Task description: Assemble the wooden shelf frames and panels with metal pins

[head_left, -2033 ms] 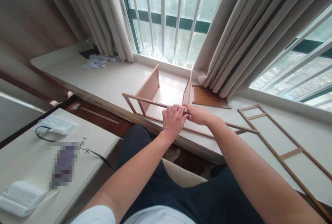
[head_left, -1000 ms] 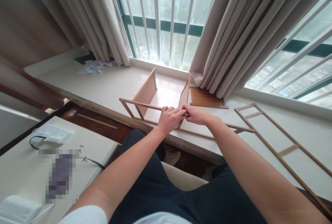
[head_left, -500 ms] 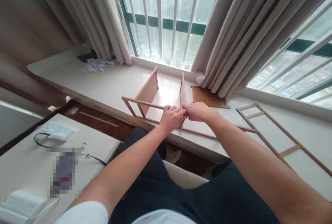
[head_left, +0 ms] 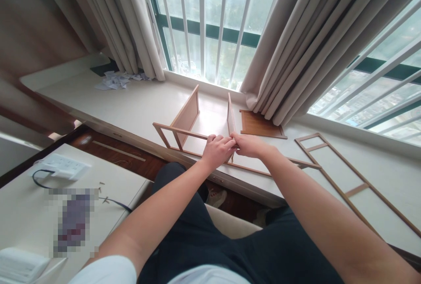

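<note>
On the table [head_left: 118,176], some small pieces [head_left: 105,200] lie near a blurred item [head_left: 74,222] that cannot be made out; a white box [head_left: 19,264] is cut off by the left edge. On the ledge [head_left: 141,104], the left panel [head_left: 187,112] stands against the frame [head_left: 190,133]. The left hand [head_left: 217,150] is curled over the frame's upper rail, hiding part of it. The middle panel [head_left: 230,119] has swung: its far end, tipped rightward two seconds ago, now sits further left. That joint is probably not yet firm. The right hand [head_left: 250,144] is closed on the same rail, touching the left; whether it also pinches a small part cannot be told. The right forearm covers much of the rail. Beyond lie the loose board [head_left: 261,124] and the second frame [head_left: 357,190], partly hidden.
</note>
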The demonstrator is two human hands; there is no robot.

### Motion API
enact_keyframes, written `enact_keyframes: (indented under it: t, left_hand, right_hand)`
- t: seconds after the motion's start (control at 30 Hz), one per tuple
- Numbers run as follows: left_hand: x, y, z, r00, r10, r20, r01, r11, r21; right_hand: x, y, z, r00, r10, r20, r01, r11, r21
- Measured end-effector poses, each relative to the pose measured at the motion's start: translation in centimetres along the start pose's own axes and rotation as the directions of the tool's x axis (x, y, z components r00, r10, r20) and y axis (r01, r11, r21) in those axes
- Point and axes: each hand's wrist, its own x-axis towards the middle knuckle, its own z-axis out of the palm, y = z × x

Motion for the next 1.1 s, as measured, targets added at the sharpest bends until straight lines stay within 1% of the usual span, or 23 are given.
enact_keyframes:
  t: [0.2,0.33,0.43,0.5,0.57,0.6,0.63,0.67,0.7,0.73,0.8,0.83,0.9,0.93,1.0,1.1]
  left_hand:
    - [0.0,-0.1,0.2,1.000,-0.016,-0.003,0.016,1.000,-0.017]
    - [0.1,-0.2,-0.1,1.000,0.003,-0.009,-0.003,1.000,-0.012]
    - [0.1,-0.3,-0.3,1.000,0.017,-0.010,-0.018,1.000,-0.023]
    - [0.2,-0.3,-0.4,1.000,0.022,-0.005,-0.022,0.999,-0.035]
    - [0.2,-0.3,-0.5,1.000,0.022,0.001,-0.022,0.999,-0.034]
    - [0.2,-0.3,-0.5,1.000,0.022,0.005,-0.022,0.999,-0.029]
    - [0.3,-0.4,-0.6,1.000,0.022,0.011,-0.022,1.000,-0.022]
    - [0.3,-0.4,-0.7,1.000,0.024,0.018,-0.023,1.000,-0.016]
    - [0.4,-0.4,-0.8,0.999,0.025,0.024,-0.025,1.000,-0.010]
    - [0.5,-0.4,-0.9,0.999,0.027,0.033,-0.027,1.000,-0.005]
    - [0.6,-0.4,-1.1,0.998,0.028,0.049,-0.028,1.000,0.007]
    - [0.7,-0.4,-1.3,0.998,0.027,0.056,-0.027,1.000,0.014]
    - [0.8,-0.3,-1.5,0.997,0.022,0.069,-0.024,0.999,0.025]
    - [0.9,-0.2,-1.6,0.997,0.020,0.075,-0.022,0.999,0.029]
    - [1.0,-0.2,-1.7,0.996,0.017,0.085,-0.021,0.999,0.039]
    - [1.2,-0.4,-2.0,0.994,0.030,0.106,-0.035,0.998,0.043]
  right_hand:
    - [-0.5,0.9,2.0,0.990,-0.002,-0.138,0.024,0.988,0.154]
    - [-0.8,1.3,2.0,0.980,0.029,-0.197,0.012,0.979,0.205]
    - [-1.8,1.4,1.8,0.966,0.094,-0.240,-0.036,0.972,0.233]
    - [-2.9,1.0,2.1,0.931,0.157,-0.329,-0.065,0.960,0.274]
    - [-4.2,0.0,2.8,0.862,0.233,-0.449,-0.071,0.934,0.350]
    - [-4.8,-0.7,3.4,0.816,0.285,-0.503,-0.070,0.912,0.404]
    - [-5.3,-1.5,4.1,0.772,0.342,-0.536,-0.064,0.880,0.470]
    - [-5.7,-2.4,4.9,0.743,0.389,-0.545,-0.050,0.844,0.533]
    - [-5.8,-3.2,5.7,0.717,0.443,-0.539,-0.037,0.796,0.605]
    - [-5.8,-4.1,6.5,0.704,0.498,-0.506,-0.016,0.724,0.690]
    - [-5.1,-5.4,8.0,0.721,0.582,-0.375,0.046,0.500,0.865]
    - [-4.5,-5.9,8.6,0.732,0.605,-0.313,0.065,0.395,0.916]
    - [-3.2,-6.5,9.3,0.728,0.643,-0.237,0.093,0.250,0.964]
    - [-2.5,-6.7,9.4,0.718,0.662,-0.215,0.108,0.200,0.974]
    - [-1.4,-6.7,9.5,0.691,0.696,-0.194,0.146,0.129,0.981]
    - [-0.3,-6.5,9.4,0.654,0.727,-0.208,0.231,0.070,0.971]
